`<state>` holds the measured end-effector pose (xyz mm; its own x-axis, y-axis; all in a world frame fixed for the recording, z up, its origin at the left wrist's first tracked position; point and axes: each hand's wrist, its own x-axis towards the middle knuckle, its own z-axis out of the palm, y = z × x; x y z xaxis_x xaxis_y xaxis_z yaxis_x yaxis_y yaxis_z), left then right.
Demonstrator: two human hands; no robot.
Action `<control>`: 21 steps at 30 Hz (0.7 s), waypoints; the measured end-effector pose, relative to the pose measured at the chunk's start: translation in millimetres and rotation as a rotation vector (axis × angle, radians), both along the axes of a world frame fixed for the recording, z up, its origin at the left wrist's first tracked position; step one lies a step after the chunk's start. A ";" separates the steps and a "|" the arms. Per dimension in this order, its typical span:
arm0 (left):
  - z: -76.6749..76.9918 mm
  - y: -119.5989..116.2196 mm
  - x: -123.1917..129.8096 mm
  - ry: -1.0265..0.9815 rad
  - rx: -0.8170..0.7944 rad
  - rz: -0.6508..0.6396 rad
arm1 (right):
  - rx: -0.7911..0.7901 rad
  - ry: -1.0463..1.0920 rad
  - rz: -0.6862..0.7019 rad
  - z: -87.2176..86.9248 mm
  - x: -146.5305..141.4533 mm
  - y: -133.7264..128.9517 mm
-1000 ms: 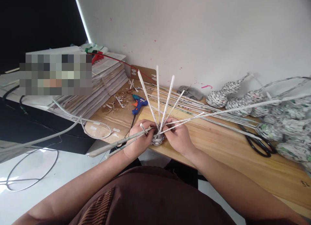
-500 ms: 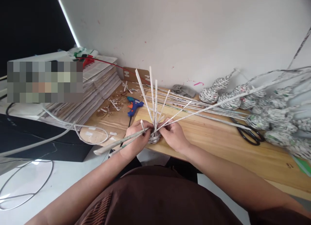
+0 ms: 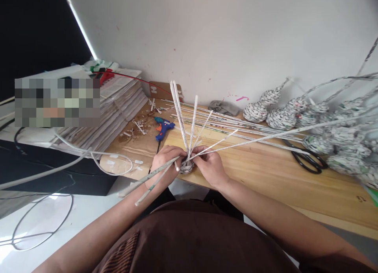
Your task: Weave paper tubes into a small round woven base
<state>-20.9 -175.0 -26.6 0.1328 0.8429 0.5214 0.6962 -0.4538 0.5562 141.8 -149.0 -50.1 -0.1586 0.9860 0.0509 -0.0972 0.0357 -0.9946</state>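
A small woven base of rolled newspaper sits at the table's front edge, between my two hands. Several rolled-paper sticks fan upward and outward from it. My left hand is closed on the left side of the weave, with paper sticks poking out over its back toward the lower left. Pinched by my right hand at the right side is a long paper strand, which runs far off to the right. The fingertips of both hands are partly hidden.
Beyond my hands lie a blue glue gun, paper scraps and loose paper sticks. Black scissors and several woven gourd shapes are at right. A newspaper stack and white cable are at left.
One upright stick has shifted left beside another, and the sticks over my left hand have swung downward. The long strand's far end sits lower. Both hands stay at the weave.
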 end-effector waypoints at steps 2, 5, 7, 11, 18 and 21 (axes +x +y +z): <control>0.3 1.0 0.2 0.002 0.004 -0.001 | 0.007 -0.017 0.008 -0.9 1.1 0.6; -3.4 4.3 0.0 0.035 0.014 -0.011 | 0.012 -0.006 0.023 -2.6 2.5 1.3; -6.3 6.3 -0.7 0.084 0.012 -0.033 | 0.006 0.012 0.049 -3.5 3.2 1.6; -8.9 8.1 -1.7 0.116 -0.026 -0.033 | 0.008 0.013 0.071 -3.5 4.0 2.6; -11.6 10.1 0.2 0.062 0.005 0.014 | 0.072 -0.029 0.100 4.5 3.6 2.3; -11.7 11.2 -0.3 0.078 0.033 -0.038 | 0.075 -0.076 0.105 6.7 3.6 1.6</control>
<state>-21.3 -163.8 -38.3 0.2058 0.8188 0.5360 0.7189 -0.4981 0.4849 145.4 -147.4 -43.4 -0.2670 0.9576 0.1082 -0.0290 0.1043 -0.9941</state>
